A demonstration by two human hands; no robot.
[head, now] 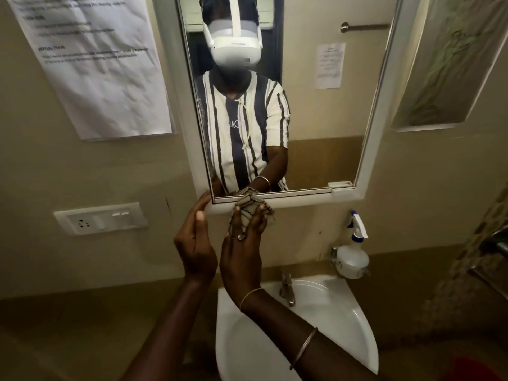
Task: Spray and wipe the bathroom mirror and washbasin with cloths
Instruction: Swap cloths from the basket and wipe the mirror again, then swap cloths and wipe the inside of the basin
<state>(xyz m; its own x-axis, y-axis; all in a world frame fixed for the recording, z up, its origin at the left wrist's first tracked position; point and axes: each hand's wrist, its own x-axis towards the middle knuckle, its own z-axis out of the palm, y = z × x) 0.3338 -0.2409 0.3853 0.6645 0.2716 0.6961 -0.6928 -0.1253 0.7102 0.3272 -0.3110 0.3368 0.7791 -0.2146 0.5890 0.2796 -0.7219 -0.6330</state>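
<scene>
The cloth (pixel 247 209) is pale with dark thread-like lines, bunched into a lump and held against the bottom edge of the mirror (pixel 316 119), just right of its lower left corner. The right hand (pixel 242 254) grips it, fingers spread and bent over the bunch. The left hand (pixel 193 237) is slack and holds nothing, palm turned toward the right hand, its fingertips at the frame's lower left corner; whether they touch it I cannot tell. The mirror has a white frame and its glass reflects a person in a striped shirt wearing a white headset, a paper on the far wall and a towel rail. Below, the white corner basin (pixel 338 317) sits well under the hands, and the right forearm crosses over its left part. A tap (pixel 287 288) stands at the basin's back edge. A spray bottle (pixel 351 259), white with a blue collar, stands on the ledge just right of the tap, apart from both hands. On the wall left of the mirror hang a printed sheet (pixel 96 64) and, lower, a socket plate (pixel 101 218). Count: one cloth, one spray bottle, one tap, one mirror, one basin; the right arm wears two bangles and the hand one ring.
</scene>
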